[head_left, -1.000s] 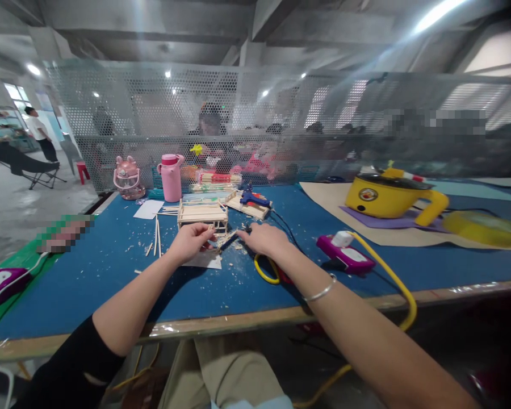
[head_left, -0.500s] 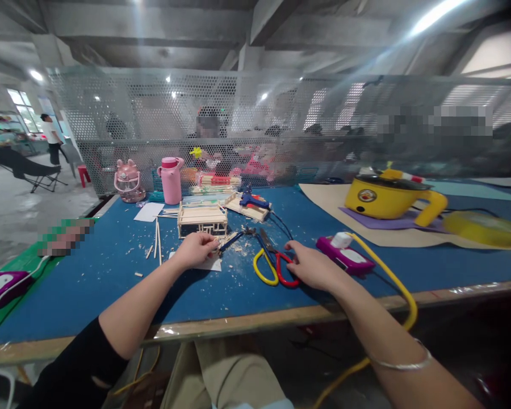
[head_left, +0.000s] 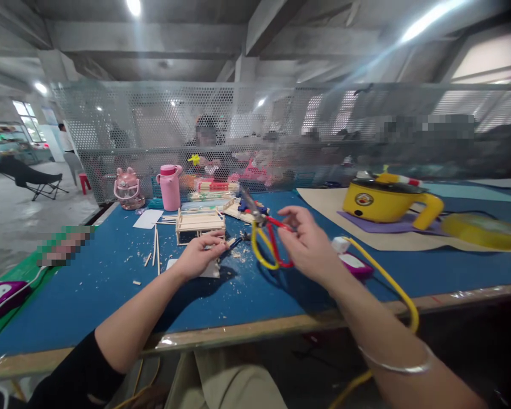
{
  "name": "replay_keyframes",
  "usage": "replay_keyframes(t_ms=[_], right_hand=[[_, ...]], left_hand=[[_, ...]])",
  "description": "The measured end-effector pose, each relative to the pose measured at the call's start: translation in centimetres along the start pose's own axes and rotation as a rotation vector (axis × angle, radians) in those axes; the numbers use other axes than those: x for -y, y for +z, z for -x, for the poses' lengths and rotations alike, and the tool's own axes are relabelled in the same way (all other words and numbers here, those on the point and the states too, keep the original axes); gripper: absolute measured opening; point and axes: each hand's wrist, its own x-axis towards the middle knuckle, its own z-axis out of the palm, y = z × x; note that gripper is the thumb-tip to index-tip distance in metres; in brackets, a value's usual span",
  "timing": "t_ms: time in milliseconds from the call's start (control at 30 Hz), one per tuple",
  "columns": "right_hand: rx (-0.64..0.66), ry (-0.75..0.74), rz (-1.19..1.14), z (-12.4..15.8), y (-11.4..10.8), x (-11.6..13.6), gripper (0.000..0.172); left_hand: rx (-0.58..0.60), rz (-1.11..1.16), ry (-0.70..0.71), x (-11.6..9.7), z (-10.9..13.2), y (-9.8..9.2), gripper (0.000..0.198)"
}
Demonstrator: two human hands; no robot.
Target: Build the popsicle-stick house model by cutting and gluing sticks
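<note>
My right hand [head_left: 306, 241] grips scissors [head_left: 264, 255] by the red handle loop and holds them up off the table, blades toward the far side. The other loop is yellow. My left hand [head_left: 200, 255] is closed, thumb and fingers pinching a small pale piece of wooden stick [head_left: 230, 242], mostly hidden by the fingertips. Just beyond it stands a small frame built of thin wooden sticks [head_left: 200, 220]. Beside the left fingertips lies a tool with dark blue handles [head_left: 235, 243], its far end partly hidden. A white paper [head_left: 210, 269] lies under the left hand.
A blue glue gun [head_left: 259, 209] rests behind the scissors. Loose sticks [head_left: 155, 247] and shavings lie left. A pink bottle [head_left: 169, 190] stands at the back. Right are a purple power strip [head_left: 357, 266] with a yellow cord and a yellow pot [head_left: 377, 204]. A mesh panel [head_left: 153, 125] closes the back.
My right hand has taken hold of the scissors and lifted them from the table, drawing them slightly left. My left hand has shifted a little to the right, still pinching.
</note>
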Motion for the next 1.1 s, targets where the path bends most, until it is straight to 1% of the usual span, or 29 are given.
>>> replay_keyframes(t_ms=[100, 167, 200, 267, 333, 367, 433, 500, 567, 633, 700, 733, 800, 867, 933, 1000, 1100], right_hand=[[0.057, 0.036, -0.492, -0.3, 4.2, 1.3, 0.021], [0.11, 0.112, -0.77, -0.7, 6.7, 1.8, 0.023], [0.153, 0.171, -0.911, -1.0, 7.6, 2.0, 0.022], [0.274, 0.299, -1.132, -1.6, 8.7, 1.8, 0.02], [0.385, 0.379, -1.234, -1.9, 9.0, 1.2, 0.021], [0.433, 0.389, -1.25, -2.0, 8.9, 0.9, 0.025], [0.534, 0.366, -1.256, -1.8, 8.6, 0.2, 0.034], [0.619, 0.319, -1.238, -1.5, 8.5, -0.3, 0.038], [0.623, 0.253, -1.161, -1.1, 8.9, -0.3, 0.043], [0.554, 0.175, -1.04, -0.8, 9.7, -0.1, 0.05], [0.455, 0.118, -0.934, -0.7, 10.3, 0.0, 0.049], [0.406, 0.108, -0.895, -0.7, 10.4, 0.0, 0.046], [0.327, 0.115, -0.833, -0.9, 10.2, -0.3, 0.041], [0.293, 0.124, -0.749, -1.1, 9.5, -0.7, 0.041], [0.317, 0.121, -0.651, -1.3, 8.6, -1.1, 0.045], [0.388, 0.106, -0.586, -1.5, 7.9, -1.3, 0.048], [0.515, 0.054, -0.508, -2.1, 7.1, -1.2, 0.04]], left_hand=[[0.084, 0.321, -0.122, -0.4, 0.3, 0.3, 0.036], [0.054, 0.435, -0.182, -0.3, 0.3, 0.0, 0.037], [0.019, 0.455, -0.184, -0.2, 0.3, -0.2, 0.037], [-0.036, 0.453, -0.158, -0.1, 0.2, -0.8, 0.036], [-0.039, 0.429, -0.139, -0.1, 0.1, -1.2, 0.037], [-0.029, 0.418, -0.133, -0.2, 0.1, -1.3, 0.036], [-0.007, 0.413, -0.116, -0.3, 0.2, -1.2, 0.035], [0.003, 0.419, -0.095, -0.5, 0.3, -0.9, 0.033], [0.01, 0.397, -0.083, -0.7, 0.5, -0.5, 0.034], [0.027, 0.35, -0.087, -0.9, 0.5, -0.3, 0.037], [0.008, 0.302, -0.068, -1.1, 0.4, -0.3, 0.038], [-0.029, 0.287, -0.049, -1.2, 0.3, -0.4, 0.039], [-0.148, 0.27, -0.027, -1.4, 0.1, -0.8, 0.04], [-0.239, 0.27, -0.071, -1.4, -0.1, -1.3, 0.042], [-0.259, 0.294, -0.139, -1.3, -0.2, -1.8, 0.046], [-0.244, 0.352, -0.168, -1.2, -0.3, -2.0, 0.047], [-0.215, 0.407, -0.18, -1.1, -0.4, -2.0, 0.046]])
